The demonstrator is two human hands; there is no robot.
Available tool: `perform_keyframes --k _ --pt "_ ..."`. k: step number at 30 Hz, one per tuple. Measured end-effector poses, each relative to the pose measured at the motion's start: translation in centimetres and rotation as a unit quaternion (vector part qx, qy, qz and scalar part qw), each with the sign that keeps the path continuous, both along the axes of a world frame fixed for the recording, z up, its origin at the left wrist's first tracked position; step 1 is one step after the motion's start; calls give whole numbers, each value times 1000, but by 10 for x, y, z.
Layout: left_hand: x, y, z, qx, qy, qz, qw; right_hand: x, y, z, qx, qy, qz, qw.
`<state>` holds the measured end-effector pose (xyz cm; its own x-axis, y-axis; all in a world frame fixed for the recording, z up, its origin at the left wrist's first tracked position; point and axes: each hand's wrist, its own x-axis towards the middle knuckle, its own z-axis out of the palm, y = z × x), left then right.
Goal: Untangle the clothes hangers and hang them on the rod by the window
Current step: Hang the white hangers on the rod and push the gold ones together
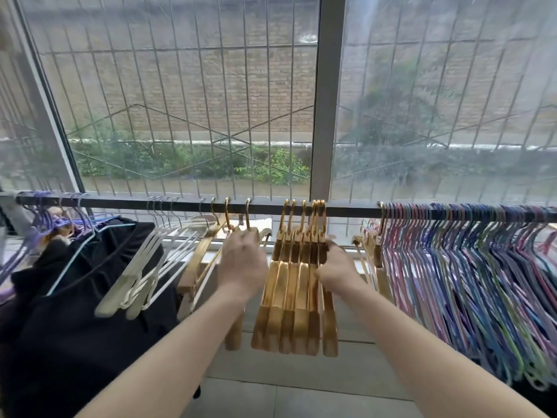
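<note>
Shiny gold metal clothes hangers [297,285] hung bunched mid-way along the dark horizontal rod [346,211] by the barred window [180,101]. The right hand [339,271] gripped that bunch's side; the left hand [242,262] closed on a separate gold hanger [247,217]. Thin multicoloured wire hangers [470,267] crowded the right.

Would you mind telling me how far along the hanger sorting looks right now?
Mostly done: the coloured hangers and white hangers already hang on the rod. In hand: the right hand steadies a tidy gold bunch, while the left hand works on looser gold hangers that hang askew. Those remain to be straightened.
</note>
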<state>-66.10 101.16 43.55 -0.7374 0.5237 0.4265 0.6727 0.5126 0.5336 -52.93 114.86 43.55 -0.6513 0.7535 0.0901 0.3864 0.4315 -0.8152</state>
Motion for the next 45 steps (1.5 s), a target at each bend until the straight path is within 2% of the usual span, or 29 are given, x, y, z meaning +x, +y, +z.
perform_keyframes --k 1,3,6,8,10,12,14,17,19,21,23,25,26,29,32,34,41,45 --pt "10 8 0 -4 -1 -44 999 -3 -4 -1 -7 15 11 1000" --pt "21 25 -3 -57 -58 -81 993 -9 -11 -1 -33 59 21 997" --pt "22 40 -4 -154 -118 -68 979 -16 -14 -3 -136 107 3 985" --pt "20 45 -5 -176 -142 -48 973 -20 -13 -7 -194 111 -10 975" --pt "19 43 -1 -185 -131 -24 974 -17 -10 -8 -200 94 -19 975" --pt "19 38 2 -191 -113 -14 975 -5 -7 -5 -144 56 -20 988" --pt "19 35 5 -175 -83 -9 981 17 1 1 -39 19 -15 999" --pt "29 36 6 -67 31 -21 997 63 30 11 97 34 -72 992" --pt "42 43 9 -1 97 -56 994 99 61 17 123 40 -150 980" --pt "62 57 13 36 107 -128 985 137 92 21 120 -15 -216 969" --pt "89 76 17 28 97 -221 970 165 112 20 111 -56 -241 963" --pt "117 99 20 -50 84 -284 954 172 119 16 116 -74 -240 961" --pt "132 115 22 -105 73 -286 950 173 123 14 114 -77 -227 964" --pt "155 159 26 -226 8 -237 945 169 127 11 109 -99 -174 974" --pt "153 185 23 -188 -114 -230 948 164 130 10 103 -121 -134 978" --pt "151 190 20 -158 -160 -219 950 165 131 8 89 -122 -123 981" --pt "128 171 14 -120 -164 -73 976 152 142 7 43 -126 -118 984" --pt "115 153 17 -163 -81 -35 983 146 146 13 46 -122 -130 983"
